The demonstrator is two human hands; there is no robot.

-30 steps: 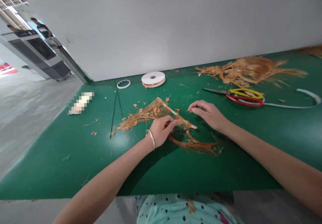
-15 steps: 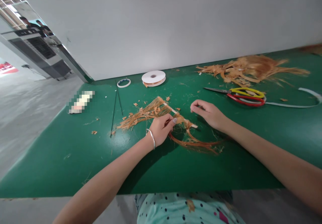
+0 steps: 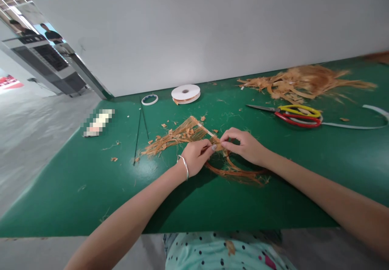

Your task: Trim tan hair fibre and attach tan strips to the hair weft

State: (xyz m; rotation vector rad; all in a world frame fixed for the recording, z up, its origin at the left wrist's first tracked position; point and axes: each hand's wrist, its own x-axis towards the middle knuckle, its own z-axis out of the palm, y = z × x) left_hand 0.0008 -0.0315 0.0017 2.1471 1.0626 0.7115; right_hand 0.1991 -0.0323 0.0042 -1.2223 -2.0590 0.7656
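Observation:
My left hand [image 3: 199, 155] pinches a small piece of orange-brown ribbon [image 3: 218, 145] between thumb and fingers. Opposite it, the fingertips of my right hand [image 3: 240, 143] close on the same piece's right end. Under and around both hands lies a bundle of frayed orange-brown ribbon threads [image 3: 170, 139], spreading left across the table. A pale strip [image 3: 206, 130] crosses the bundle at a slant, its lower end hidden by my right hand. Loops of orange thread [image 3: 237, 173] curve out below my hands.
Red-and-yellow-handled scissors [image 3: 299, 115] lie at right beside a white strap [image 3: 349, 126]. A frayed orange heap [image 3: 304, 81] sits behind them. Farther back stand a ribbon spool [image 3: 185, 94] and a tape roll [image 3: 150, 99]. Two thin dark rods [image 3: 137, 136] lie left; two people are in the background.
My right hand has moved left and in to my left hand, and its fingertips now pinch the ribbon piece. My left hand has shifted only slightly.

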